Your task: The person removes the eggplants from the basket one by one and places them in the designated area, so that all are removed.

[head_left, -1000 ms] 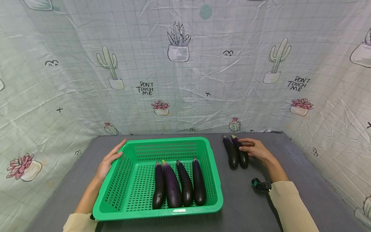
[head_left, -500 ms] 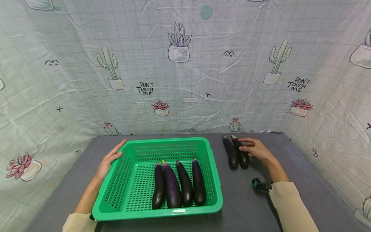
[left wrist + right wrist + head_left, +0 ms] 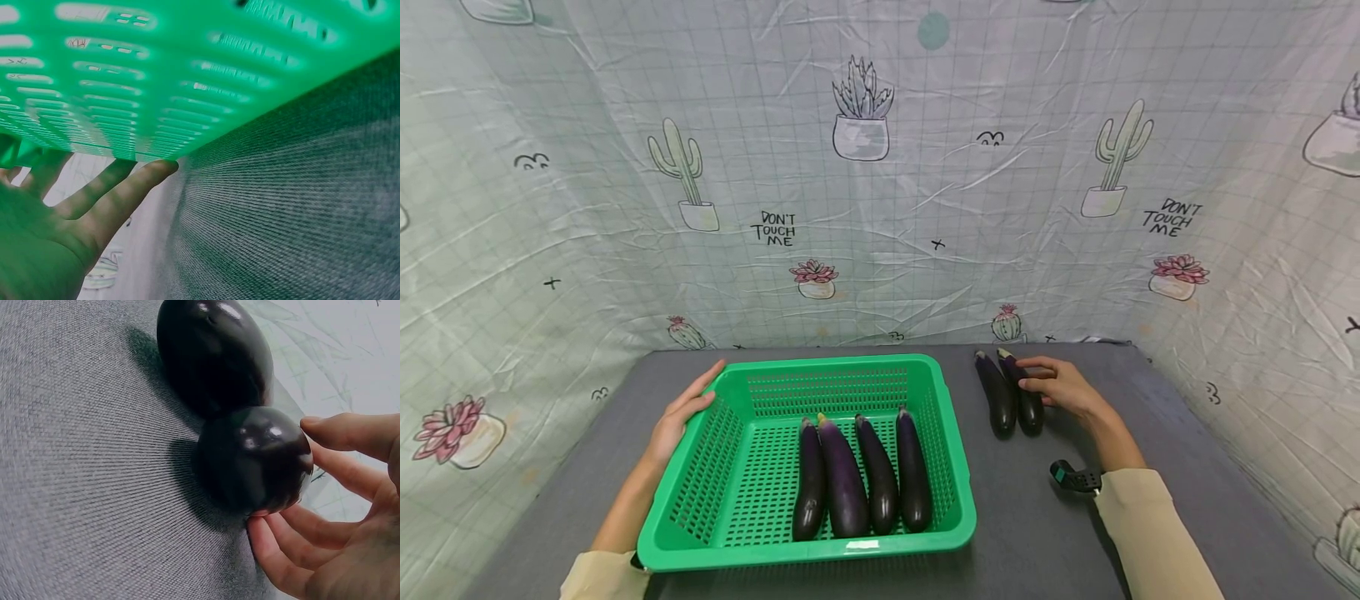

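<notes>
My left hand [image 3: 676,421] lies along the left side of a green slotted plastic basket [image 3: 958,500], fingers straight and touching its wall. In the left wrist view the fingers [image 3: 119,203] reach out against the slotted side, close over the cloth. Several dark purple eggplants, one a lighter purple eggplant [image 3: 844,483], lie side by side in the basket's right half. Right of the basket, two more sit on the table, a left eggplant [image 3: 997,400] and a right eggplant [image 3: 1032,417]. My right hand [image 3: 1063,387] holds the right eggplant, bent fingertips on its upper and lower sides in the right wrist view.
Dark grey cloth covers the table [image 3: 1022,517]. Behind and at both sides hangs a pale sheet [image 3: 880,200] with printed cactus pots. A black wrist strap device [image 3: 1075,477] sticks out at the right sleeve [image 3: 1150,517].
</notes>
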Demonstrator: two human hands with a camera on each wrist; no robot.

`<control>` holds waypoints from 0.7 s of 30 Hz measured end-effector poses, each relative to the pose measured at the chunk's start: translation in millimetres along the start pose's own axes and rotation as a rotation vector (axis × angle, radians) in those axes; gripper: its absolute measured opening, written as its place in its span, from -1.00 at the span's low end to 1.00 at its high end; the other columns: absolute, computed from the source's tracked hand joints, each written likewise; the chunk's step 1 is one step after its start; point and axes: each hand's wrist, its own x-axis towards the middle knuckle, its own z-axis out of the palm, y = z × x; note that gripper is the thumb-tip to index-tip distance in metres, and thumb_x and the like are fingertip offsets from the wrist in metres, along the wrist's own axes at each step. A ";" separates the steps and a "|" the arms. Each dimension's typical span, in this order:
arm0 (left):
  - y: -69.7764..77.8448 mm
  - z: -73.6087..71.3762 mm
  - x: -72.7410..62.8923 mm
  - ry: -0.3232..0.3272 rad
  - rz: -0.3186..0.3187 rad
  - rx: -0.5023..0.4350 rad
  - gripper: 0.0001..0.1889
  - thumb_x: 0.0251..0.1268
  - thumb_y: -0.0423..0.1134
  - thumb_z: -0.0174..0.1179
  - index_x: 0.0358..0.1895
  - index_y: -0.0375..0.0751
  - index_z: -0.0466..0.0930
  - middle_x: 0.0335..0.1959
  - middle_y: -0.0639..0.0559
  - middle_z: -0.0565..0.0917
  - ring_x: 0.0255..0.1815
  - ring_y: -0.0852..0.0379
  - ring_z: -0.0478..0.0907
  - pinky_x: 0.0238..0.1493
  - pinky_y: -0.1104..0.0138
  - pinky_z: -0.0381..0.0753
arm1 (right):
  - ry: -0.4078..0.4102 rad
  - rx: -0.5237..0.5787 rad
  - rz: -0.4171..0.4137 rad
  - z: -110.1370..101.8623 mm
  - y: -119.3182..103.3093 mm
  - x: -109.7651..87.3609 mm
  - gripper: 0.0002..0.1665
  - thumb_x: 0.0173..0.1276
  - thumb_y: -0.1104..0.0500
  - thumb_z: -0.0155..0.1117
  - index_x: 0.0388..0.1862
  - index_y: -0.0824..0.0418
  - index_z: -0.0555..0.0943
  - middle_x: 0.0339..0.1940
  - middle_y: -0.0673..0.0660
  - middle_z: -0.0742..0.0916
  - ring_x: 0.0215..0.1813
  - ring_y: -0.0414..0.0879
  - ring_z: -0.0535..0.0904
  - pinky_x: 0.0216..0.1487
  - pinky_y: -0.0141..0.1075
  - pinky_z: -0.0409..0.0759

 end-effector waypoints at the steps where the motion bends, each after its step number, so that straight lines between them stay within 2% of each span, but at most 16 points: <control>1: 0.1 0.2 0.0 -0.004 -0.004 -0.012 -0.43 0.76 -0.20 -0.29 0.70 -0.15 -0.05 0.64 0.33 0.09 0.51 0.60 0.09 0.30 0.69 0.24 | 0.001 0.000 0.002 -0.2 -0.4 -0.3 -0.31 0.62 0.08 0.17 0.60 0.31 0.29 0.56 0.51 0.35 0.50 0.42 0.36 0.33 0.25 0.53; 6: 0.5 0.6 0.0 -0.023 -0.015 -0.065 -0.43 0.77 -0.19 -0.30 0.71 -0.10 -0.07 0.65 0.32 0.07 0.44 0.67 0.18 0.31 0.67 0.30 | 0.013 0.009 0.007 -0.7 -2.5 -0.4 -0.28 0.62 0.10 0.16 0.63 0.29 0.24 0.54 0.53 0.36 0.48 0.42 0.38 0.32 0.22 0.55; 12: -0.1 0.1 0.0 -0.036 -0.004 -0.098 -0.43 0.77 -0.21 -0.32 0.71 -0.12 -0.08 0.62 0.37 0.10 0.44 0.67 0.22 0.32 0.65 0.33 | 0.038 0.021 0.000 -2.0 -5.1 -1.3 -0.30 0.62 0.12 0.15 0.63 0.30 0.24 0.52 0.52 0.40 0.46 0.39 0.43 0.30 0.17 0.59; 17: -0.4 0.1 -0.1 -0.030 -0.015 -0.085 -0.43 0.77 -0.20 -0.30 0.71 -0.09 -0.08 0.63 0.36 0.09 0.45 0.66 0.20 0.32 0.66 0.32 | 0.062 0.016 -0.020 -5.9 -10.1 -4.7 -0.29 0.62 0.11 0.15 0.62 0.33 0.23 0.53 0.53 0.38 0.45 0.40 0.42 0.31 0.22 0.57; 21: -0.5 0.0 -0.3 -0.011 -0.019 -0.028 -0.42 0.76 -0.18 -0.29 0.71 -0.12 -0.07 0.67 0.30 0.06 0.51 0.59 0.10 0.31 0.69 0.26 | 0.079 0.005 -0.031 -7.2 -16.5 -6.5 -0.29 0.61 0.11 0.17 0.62 0.32 0.25 0.54 0.53 0.36 0.47 0.42 0.39 0.33 0.27 0.52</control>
